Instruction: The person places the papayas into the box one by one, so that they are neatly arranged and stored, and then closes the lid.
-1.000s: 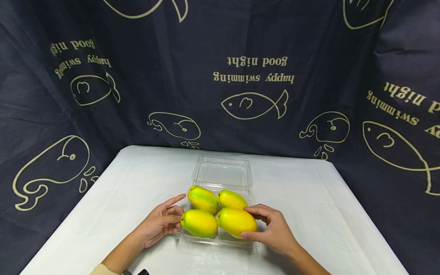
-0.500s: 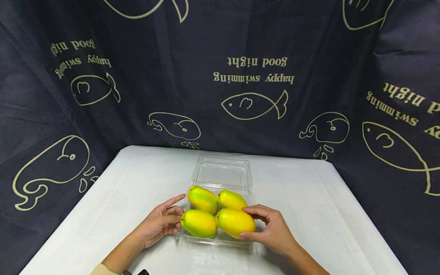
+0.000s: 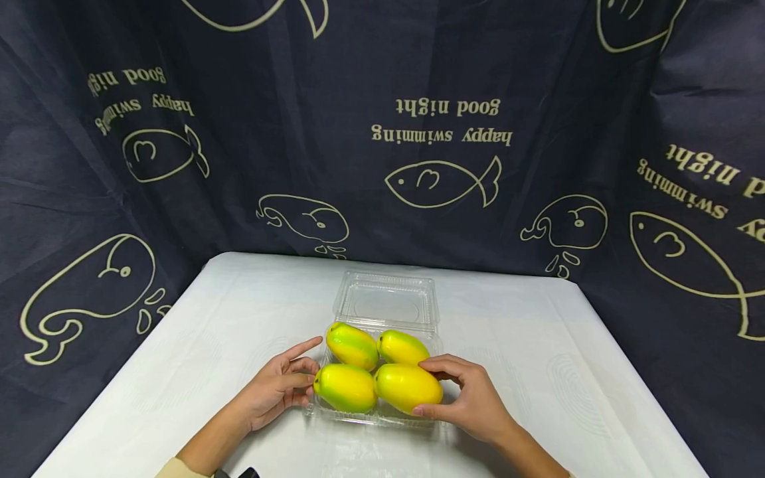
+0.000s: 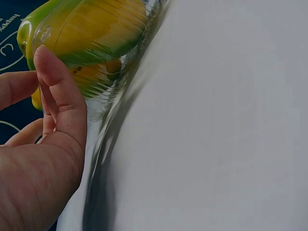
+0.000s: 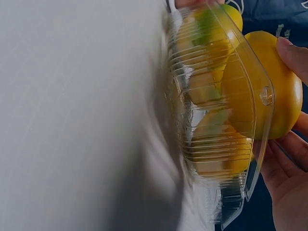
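A clear plastic clamshell container (image 3: pixel 388 419) stands near the table's front, its lid (image 3: pixel 387 300) folded back flat behind it. Several yellow-green mangoes lie in the base. My right hand (image 3: pixel 472 397) grips the front right mango (image 3: pixel 409 389) between thumb and fingers at its right end. In the right wrist view this mango (image 5: pixel 263 103) sits higher than the others, partly above the rim. Beside the front left mango (image 3: pixel 345 390), my left hand (image 3: pixel 281 390) pinches the container's left rim, with the index finger stretched out. Two more mangoes, left (image 3: pixel 352 346) and right (image 3: pixel 403 347), fill the back row.
A white cloth covers the table (image 3: pixel 239 305). Dark blue fabric (image 3: pixel 442 226) with fish and whale drawings hangs behind it and on both sides. A small black object (image 3: pixel 248 473) shows at the bottom edge near the left forearm.
My right hand has shifted the front right mango slightly left, toward the front left mango. The left hand and the container have stayed in place.
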Demonstrator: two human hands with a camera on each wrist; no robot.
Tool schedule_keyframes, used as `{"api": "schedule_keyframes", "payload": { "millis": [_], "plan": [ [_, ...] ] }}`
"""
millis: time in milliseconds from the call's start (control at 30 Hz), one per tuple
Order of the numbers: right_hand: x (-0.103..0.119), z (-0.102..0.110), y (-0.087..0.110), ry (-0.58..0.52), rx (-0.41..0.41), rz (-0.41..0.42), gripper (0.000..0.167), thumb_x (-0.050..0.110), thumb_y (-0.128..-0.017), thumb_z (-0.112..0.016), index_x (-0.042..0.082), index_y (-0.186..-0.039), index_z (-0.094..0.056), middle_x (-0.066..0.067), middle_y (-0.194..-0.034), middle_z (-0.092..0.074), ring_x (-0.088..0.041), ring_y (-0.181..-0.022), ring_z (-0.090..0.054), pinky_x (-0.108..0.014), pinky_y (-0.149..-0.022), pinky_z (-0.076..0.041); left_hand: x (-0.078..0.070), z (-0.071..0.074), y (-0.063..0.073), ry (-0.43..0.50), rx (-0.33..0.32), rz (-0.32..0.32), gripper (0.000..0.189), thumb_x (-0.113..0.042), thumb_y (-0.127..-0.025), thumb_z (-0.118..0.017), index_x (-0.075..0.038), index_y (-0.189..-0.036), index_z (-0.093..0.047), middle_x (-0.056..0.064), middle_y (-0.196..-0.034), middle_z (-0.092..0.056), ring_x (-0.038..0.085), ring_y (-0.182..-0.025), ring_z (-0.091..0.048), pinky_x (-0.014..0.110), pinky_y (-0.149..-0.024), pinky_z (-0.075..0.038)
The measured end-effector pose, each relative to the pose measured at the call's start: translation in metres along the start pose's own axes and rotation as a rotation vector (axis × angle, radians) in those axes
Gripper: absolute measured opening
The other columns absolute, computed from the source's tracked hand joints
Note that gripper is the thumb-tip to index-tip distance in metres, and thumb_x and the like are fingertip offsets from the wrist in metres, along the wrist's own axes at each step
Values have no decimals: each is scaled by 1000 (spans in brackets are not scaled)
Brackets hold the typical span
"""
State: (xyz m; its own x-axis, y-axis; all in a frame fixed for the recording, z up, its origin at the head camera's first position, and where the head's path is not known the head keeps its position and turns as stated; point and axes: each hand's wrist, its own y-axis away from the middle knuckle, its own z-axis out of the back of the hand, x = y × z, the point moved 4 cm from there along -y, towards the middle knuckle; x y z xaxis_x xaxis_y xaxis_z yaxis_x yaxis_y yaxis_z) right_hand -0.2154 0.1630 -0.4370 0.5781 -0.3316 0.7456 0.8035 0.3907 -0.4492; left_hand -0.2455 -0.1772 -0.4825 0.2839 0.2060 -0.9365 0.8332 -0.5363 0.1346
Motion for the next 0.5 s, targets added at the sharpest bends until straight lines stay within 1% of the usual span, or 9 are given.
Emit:
{"api": "schedule_keyframes", "payload": {
  "millis": [233, 500],
  "plan": [
    [0, -2, -1, 41, -8, 14, 50, 32, -73, -94, 19, -117, -74, 3, -115, -75, -10, -100, -70, -30, -86, -62, 0, 0, 0, 0, 7, -3, 84, -3, -99, -62, -9, -165, -9, -7, -102, -61, 8, -77, -61, 20, -66, -59],
    [-1, -3, -2, 77, -14, -11, 51, 37, -72, -94, 20, -117, -75, 5, -114, -75, -9, -98, -70, -30, -87, -62, 0, 1, -1, -4, 10, -9, 84, -3, -99, -62, -9, -165, -10, -7, -102, -61, 8, -77, -61, 19, -66, -58]
  ]
}}
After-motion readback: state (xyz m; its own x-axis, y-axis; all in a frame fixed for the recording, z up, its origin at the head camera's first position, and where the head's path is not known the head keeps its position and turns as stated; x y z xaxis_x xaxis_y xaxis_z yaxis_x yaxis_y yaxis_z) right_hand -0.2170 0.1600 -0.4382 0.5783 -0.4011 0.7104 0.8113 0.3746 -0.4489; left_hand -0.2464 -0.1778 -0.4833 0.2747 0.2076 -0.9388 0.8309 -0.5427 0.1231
